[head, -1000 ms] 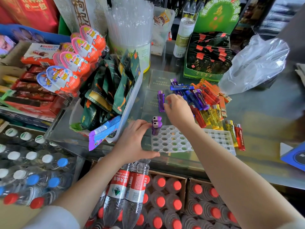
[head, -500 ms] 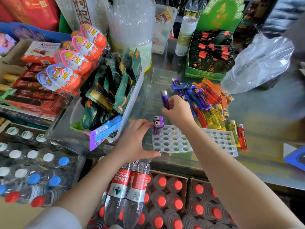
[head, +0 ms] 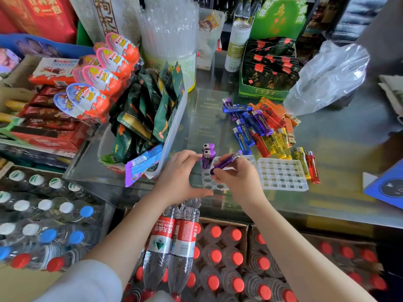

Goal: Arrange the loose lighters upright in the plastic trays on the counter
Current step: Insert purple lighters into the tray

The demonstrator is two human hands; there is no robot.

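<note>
The right hand (head: 238, 182) pinches a purple lighter (head: 225, 162), tilted, above the round-hole tray (head: 207, 182). The left hand (head: 176, 177), fingers loosely spread, steadies the tray beside two upright lighters (head: 208, 156).

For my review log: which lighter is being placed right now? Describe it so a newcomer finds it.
Start at the round-holed tray at the counter's near edge. Above it the right hand pinches a purple lighter. Unlike the two upright purple lighters beside it, it lies tilted, unseated.
</note>
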